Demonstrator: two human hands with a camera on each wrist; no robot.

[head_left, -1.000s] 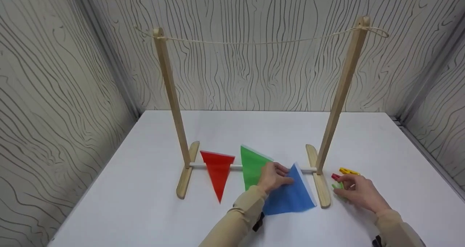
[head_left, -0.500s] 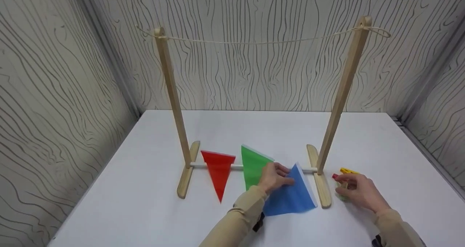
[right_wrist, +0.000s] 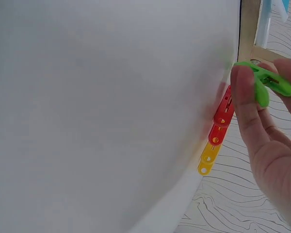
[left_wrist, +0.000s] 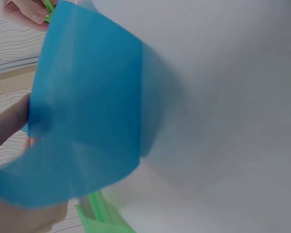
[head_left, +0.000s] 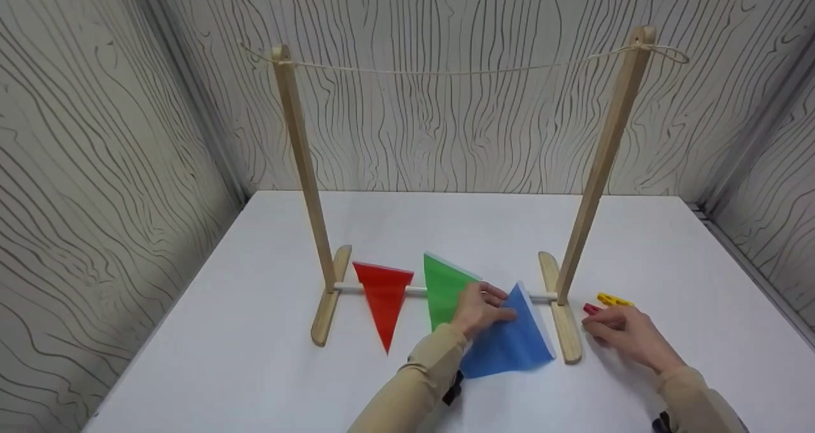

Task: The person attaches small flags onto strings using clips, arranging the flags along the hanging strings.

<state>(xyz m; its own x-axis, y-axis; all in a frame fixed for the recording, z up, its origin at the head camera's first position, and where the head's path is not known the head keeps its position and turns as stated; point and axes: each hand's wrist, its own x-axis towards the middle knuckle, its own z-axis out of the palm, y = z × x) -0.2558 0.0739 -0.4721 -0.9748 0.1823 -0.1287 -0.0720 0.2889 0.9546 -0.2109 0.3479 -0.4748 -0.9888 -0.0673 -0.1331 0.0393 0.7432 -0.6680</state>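
My left hand (head_left: 479,312) pinches a blue flag (head_left: 509,347) by its upper part, thumb in front. The flag bends in a curve in the left wrist view, lifted off the table at least in part. In my right hand (head_left: 630,336) a green clothespin (right_wrist: 264,80) is held between thumb and fingers, plain in the right wrist view but mostly hidden by the fingers in the head view. Just beyond that hand lie a red clothespin (head_left: 592,308) and a yellow clothespin (head_left: 614,300). A green flag (head_left: 444,286) is partly covered by my left hand.
A wooden stand has a left post (head_left: 304,172), a right post (head_left: 602,172) and a string (head_left: 439,72) sagging between their tops. Its white crossbar (head_left: 417,290) runs low between the feet. A red triangular flag (head_left: 384,293) lies over the bar on the white table (head_left: 255,382).
The green clothespin has shifted within my right fingers and is now mostly out of sight in the head view. The left hand and blue flag stay nearly still.
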